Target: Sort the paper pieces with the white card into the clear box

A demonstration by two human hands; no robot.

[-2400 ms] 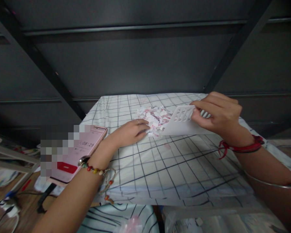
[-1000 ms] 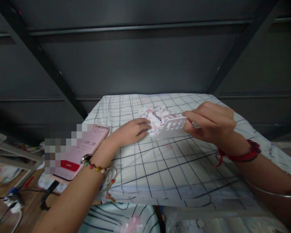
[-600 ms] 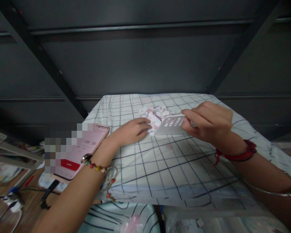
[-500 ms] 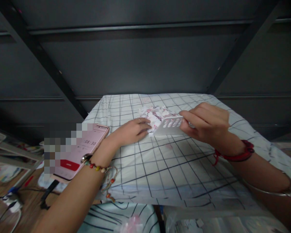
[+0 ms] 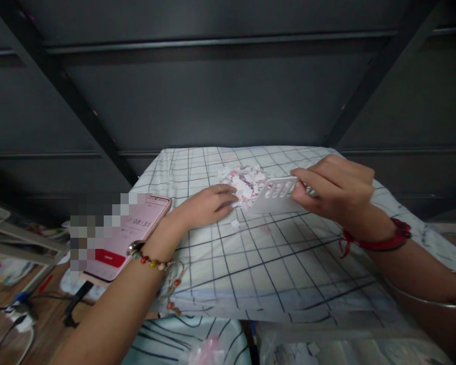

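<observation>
The right hand [image 5: 334, 192] pinches a flat, white, slotted, plastic-looking plate [image 5: 269, 204] between thumb and fingers, while the left hand [image 5: 207, 207], fingers unclenched, touches torn white-and-pink paper scraps [image 5: 244, 184] heaped at its fingertips.

Paper scraps [image 5: 245, 176] on tablecloth [image 5: 289, 268] between left hand [image 5: 213, 205] and panel [image 5: 271, 204], phone [image 5: 131, 233] farther left.

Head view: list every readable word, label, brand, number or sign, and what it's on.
"08:31" on the smartphone screen; leading character unclear.
Red button on that screen: label too blurred to read.
Screen's other lines: too small to read.
Paper scraps: no legible text.
Nothing else readable.
</observation>
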